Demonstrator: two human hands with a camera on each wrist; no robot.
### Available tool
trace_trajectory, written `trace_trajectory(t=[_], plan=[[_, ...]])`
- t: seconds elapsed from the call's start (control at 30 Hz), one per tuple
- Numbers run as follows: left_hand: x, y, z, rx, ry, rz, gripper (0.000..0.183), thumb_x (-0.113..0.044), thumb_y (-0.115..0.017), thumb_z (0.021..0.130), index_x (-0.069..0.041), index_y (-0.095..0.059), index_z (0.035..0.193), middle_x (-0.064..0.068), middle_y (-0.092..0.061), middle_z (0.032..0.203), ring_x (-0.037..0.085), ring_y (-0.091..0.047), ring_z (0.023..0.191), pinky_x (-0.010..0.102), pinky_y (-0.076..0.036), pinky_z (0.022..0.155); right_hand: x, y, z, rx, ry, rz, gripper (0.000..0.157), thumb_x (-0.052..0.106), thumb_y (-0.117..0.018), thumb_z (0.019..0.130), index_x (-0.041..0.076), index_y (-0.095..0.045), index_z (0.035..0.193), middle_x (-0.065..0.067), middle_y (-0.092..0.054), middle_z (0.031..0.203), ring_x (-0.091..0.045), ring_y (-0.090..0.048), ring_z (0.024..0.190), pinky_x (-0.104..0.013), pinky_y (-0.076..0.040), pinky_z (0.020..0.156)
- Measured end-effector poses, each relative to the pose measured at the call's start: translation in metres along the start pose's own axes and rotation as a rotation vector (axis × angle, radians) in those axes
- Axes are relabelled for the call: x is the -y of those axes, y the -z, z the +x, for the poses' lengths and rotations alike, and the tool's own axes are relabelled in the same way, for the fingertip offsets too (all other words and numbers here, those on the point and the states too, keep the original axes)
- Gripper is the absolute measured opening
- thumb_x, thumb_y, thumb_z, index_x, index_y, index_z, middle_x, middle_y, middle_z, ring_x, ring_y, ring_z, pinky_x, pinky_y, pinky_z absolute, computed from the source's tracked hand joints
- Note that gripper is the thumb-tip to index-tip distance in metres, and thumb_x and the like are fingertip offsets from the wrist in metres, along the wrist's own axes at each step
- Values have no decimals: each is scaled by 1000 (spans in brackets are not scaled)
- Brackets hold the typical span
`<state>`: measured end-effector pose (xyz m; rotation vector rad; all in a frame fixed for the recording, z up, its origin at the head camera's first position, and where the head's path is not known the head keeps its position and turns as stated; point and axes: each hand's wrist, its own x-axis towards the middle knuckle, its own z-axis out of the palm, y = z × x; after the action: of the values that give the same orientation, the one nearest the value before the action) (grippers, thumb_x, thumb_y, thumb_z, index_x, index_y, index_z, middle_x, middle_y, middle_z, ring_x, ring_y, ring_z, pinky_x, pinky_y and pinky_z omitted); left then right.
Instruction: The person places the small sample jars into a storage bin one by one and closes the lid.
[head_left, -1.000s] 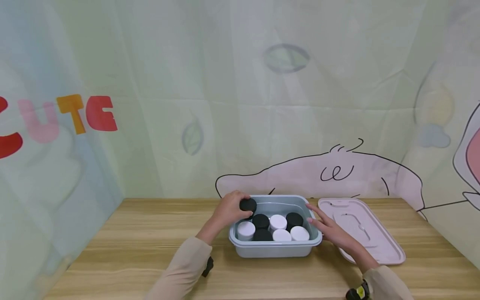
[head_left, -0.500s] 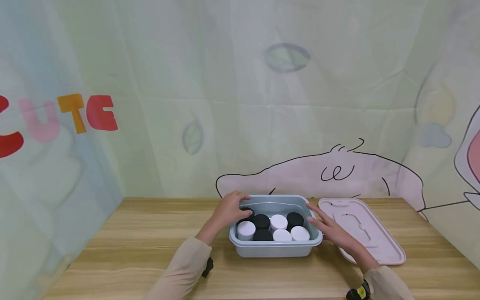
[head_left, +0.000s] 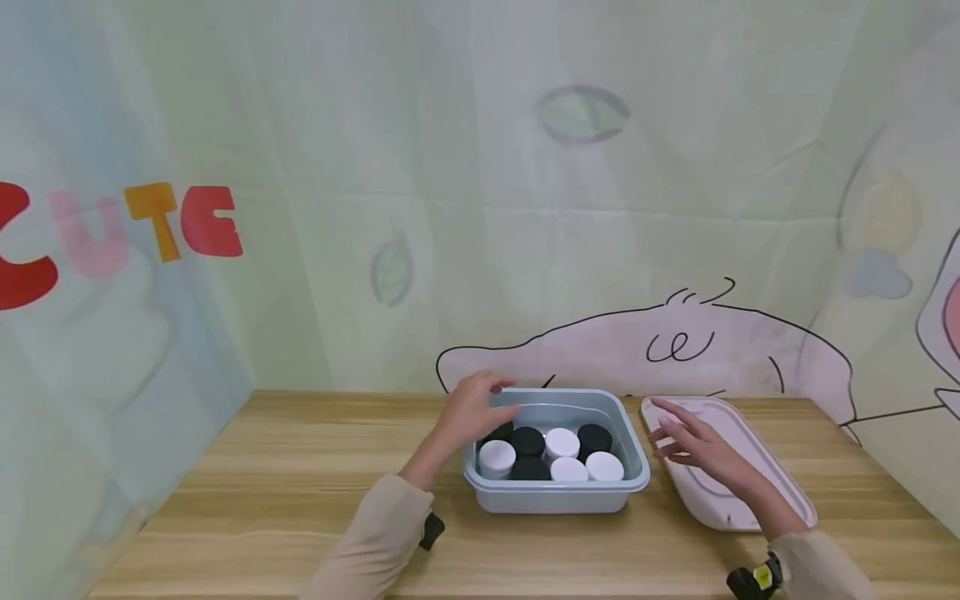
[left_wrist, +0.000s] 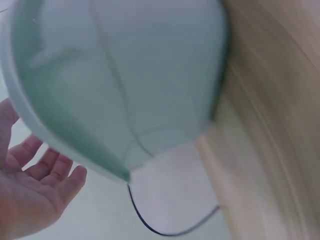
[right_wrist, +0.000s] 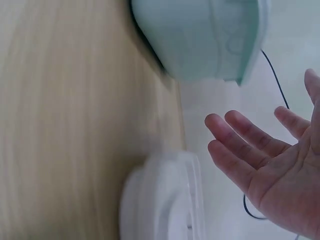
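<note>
In the head view, a grey-blue plastic bin (head_left: 551,500) holds several short round pieces, some with black tops (head_left: 595,438) and some with white tops (head_left: 497,458). Over the bin's back left corner, my left hand (head_left: 468,410) has its thumb and fingers apart with nothing between them. A black-topped piece (head_left: 501,432) lies just below it, partly hidden. My right hand (head_left: 701,450) hovers off the bin's right side, above a pale pink lid (head_left: 750,442), fingers spread. In the right wrist view, that hand (right_wrist: 280,160) is bare, away from both bin and lid.
Everything stands on a wooden table (head_left: 300,492), with the lid lying to the right of the bin. A printed cloth backdrop (head_left: 480,250) rises behind the table's far edge.
My left hand has let go of a black-topped piece, which went down into the bin's back left corner, and has lifted slightly. My right hand has left the bin's rim and moved right over the lid.
</note>
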<state>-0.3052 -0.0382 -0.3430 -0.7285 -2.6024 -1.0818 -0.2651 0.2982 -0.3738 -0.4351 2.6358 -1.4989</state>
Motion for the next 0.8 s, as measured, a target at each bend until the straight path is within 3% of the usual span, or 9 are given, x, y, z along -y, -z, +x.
trace_trajectory(t=[0.17, 0.33, 0.5, 0.7, 0.8], plan=[[-19, -8, 2, -10, -19, -81, 38, -16, -68, 79, -3, -61, 114, 12, -62, 108, 24, -55, 97, 36, -45, 83, -4, 16, -8, -10, 16, -21, 54, 26, -35, 99, -10, -23, 137, -30, -51, 110, -26, -62, 90, -41, -49, 82], [-40, -20, 5, -9, -35, -166, 38, -13, -67, 79, -2, -60, 115, 11, -61, 109, 23, -56, 98, 34, -46, 83, -10, 29, -17, -37, 35, -49, 48, 24, -35, 99, -9, -31, 134, -29, -51, 111, -18, -62, 90, -37, -50, 79], [-64, -37, 9, 14, -53, -233, 38, -13, -65, 80, -1, -59, 116, 12, -61, 110, 22, -58, 98, 30, -46, 83, -18, 44, -26, -73, 47, -59, 33, 21, -36, 99, 9, -44, 128, -24, -55, 109, -11, -61, 88, -32, -51, 76], [-98, -63, 12, 50, -35, -255, 43, -20, -64, 83, -7, -55, 122, 4, -60, 111, 13, -57, 98, 19, -45, 79, -29, 60, -37, -96, 48, -53, 27, 19, -37, 99, 40, -47, 114, 2, -59, 102, -3, -60, 87, -23, -50, 73], [-114, -76, 13, 78, -20, -267, 46, -24, -65, 83, -9, -52, 125, 1, -58, 113, 11, -55, 100, 18, -44, 80, -35, 66, -42, -120, 60, -72, 29, 17, -37, 99, 41, -48, 112, 11, -59, 100, 1, -58, 87, -20, -49, 72]])
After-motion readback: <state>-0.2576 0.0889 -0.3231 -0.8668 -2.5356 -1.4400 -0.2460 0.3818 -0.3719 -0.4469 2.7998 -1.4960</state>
